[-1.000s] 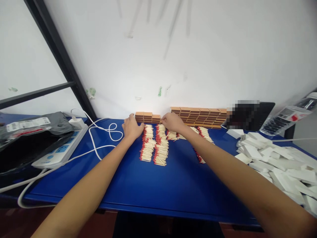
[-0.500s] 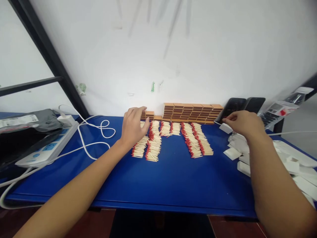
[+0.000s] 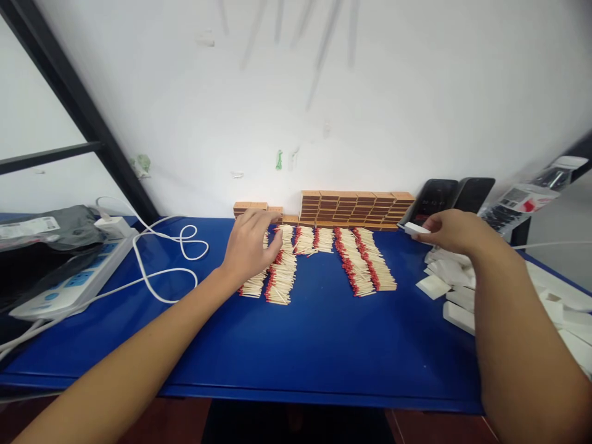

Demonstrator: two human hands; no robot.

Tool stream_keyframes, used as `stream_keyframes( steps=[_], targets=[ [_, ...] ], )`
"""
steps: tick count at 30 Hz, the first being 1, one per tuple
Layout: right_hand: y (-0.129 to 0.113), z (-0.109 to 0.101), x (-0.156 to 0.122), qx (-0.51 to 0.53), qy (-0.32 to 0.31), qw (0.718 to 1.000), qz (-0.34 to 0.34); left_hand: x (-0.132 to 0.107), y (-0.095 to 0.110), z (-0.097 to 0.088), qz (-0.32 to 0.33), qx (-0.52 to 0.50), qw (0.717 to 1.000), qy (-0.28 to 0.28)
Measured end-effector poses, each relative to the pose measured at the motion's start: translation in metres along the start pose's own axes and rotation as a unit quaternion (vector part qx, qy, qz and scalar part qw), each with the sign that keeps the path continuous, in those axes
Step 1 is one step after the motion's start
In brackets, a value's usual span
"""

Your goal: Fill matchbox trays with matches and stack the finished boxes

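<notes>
Rows of red-tipped matches lie on the blue table, with two long rows of matches further right. My left hand is over the left rows, thumb and fingers apart and curved, holding nothing that shows. It hides part of the matches and of a low stack of matchbox sleeves behind it. My right hand pinches a small white matchbox tray between thumb and fingers. Below that hand spreads a loose pile of white trays, partly covered by my forearm.
A wall of stacked matchbox sleeves stands against the white wall. Two phones lean beside it, near a plastic bottle. On the left are a power strip, looping white cables and a grey bag.
My right hand has taken hold of a white tray and raised it slightly from the pile. My left hand stays over the matches; the view has shifted slightly.
</notes>
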State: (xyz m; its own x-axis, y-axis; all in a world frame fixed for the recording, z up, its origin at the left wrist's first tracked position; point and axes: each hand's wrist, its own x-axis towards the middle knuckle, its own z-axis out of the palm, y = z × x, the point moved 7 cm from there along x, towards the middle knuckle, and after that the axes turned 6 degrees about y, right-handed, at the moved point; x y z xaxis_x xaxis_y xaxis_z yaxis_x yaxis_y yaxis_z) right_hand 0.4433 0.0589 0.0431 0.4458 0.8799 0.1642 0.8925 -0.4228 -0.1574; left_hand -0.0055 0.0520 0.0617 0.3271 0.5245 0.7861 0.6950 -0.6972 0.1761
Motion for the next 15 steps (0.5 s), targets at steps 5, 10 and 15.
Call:
stream_keyframes(
  steps=[5,10,15],
  targets=[
    [-0.089,-0.024,-0.046,0.2,0.096,0.948,-0.228,-0.003,0.005,0.005,-0.004,-0.051,0.998,-0.022],
    [-0.183,-0.01,-0.123,0.29,0.119,0.82,-0.478,-0.006,0.012,0.013,-0.011,-0.12,0.991,-0.066],
    [-0.205,0.008,-0.157,0.271,0.192,0.779,-0.532,-0.006,0.013,0.017,-0.029,-0.17,0.981,-0.094]
  ],
)
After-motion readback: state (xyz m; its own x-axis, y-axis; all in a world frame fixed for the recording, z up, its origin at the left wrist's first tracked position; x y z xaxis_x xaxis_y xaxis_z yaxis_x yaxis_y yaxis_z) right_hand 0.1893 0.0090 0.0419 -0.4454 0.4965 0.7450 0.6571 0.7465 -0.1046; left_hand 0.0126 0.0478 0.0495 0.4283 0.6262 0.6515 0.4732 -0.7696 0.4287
